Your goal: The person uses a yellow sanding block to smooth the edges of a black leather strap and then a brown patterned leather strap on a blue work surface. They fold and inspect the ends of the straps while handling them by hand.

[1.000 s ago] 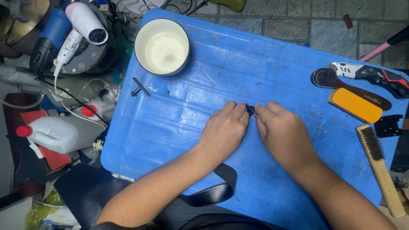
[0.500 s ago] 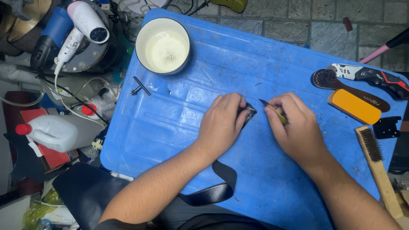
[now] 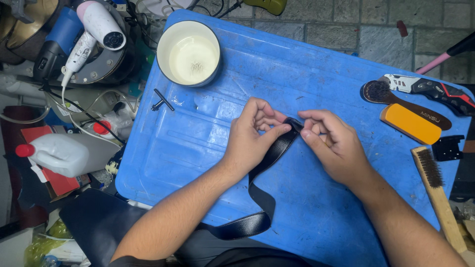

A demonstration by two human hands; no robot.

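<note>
Blue plastic fills most of the frame: the tray-like board [image 3: 316, 64] I work on runs from upper left to lower right, its near edge at my lap and its left edge dropping off toward the clutter at the left of the frame. Open room lies across the lower right of the board and along the strip above my knuckles. Crowded ground is the upper left, where the white bowl [image 3: 188, 52] sits just inside the board's corner with a small dark T-shaped key [image 3: 162, 100] below it, and the right edge, where a dark shoe brush [image 3: 405, 101], an orange block [image 3: 410, 123] and a wooden wire brush [image 3: 438, 190] lie close together.

My left hand [image 3: 252, 138] and right hand [image 3: 332, 143] meet at centre frame. Both are nearly closed, fingers curled in, thumb and fingertips pinching the end of the black leather strap [image 3: 269, 158]. My hands hold that end just above the board; from there the strap runs down toward the bottom of the frame and loops back over the near edge.
</note>
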